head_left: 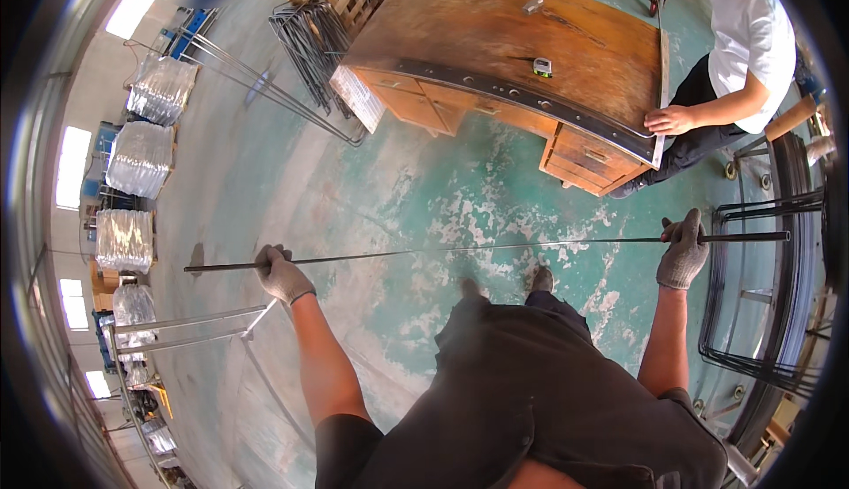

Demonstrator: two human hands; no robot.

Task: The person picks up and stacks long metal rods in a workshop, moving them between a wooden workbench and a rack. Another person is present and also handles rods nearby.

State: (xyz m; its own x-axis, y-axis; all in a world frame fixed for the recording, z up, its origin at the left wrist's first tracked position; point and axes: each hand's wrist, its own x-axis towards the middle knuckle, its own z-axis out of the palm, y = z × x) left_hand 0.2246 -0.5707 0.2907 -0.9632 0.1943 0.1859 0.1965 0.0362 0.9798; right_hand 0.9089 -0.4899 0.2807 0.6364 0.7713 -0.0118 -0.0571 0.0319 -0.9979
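Note:
A long, thin dark metal rod (460,248) stretches level across the view in front of my body. My gloved left hand (283,275) is closed round it near its left end. Toward the other end, my gloved right hand (683,250) grips it too, and a hollow-looking tip sticks out past that hand. The rod hangs in the air above the green floor, apart from the desk. Both gloves are greyish knit, and the fingers are partly hidden behind the knuckles.
Ahead stands a worn wooden desk (460,20) with a tape measure (542,67) on top. A co-worker in a white shirt (743,38) crouches at its right end. Bent black rods (309,47) lie left of it. A metal rack (190,321) is at left; a rod-laden rack (778,250) at right.

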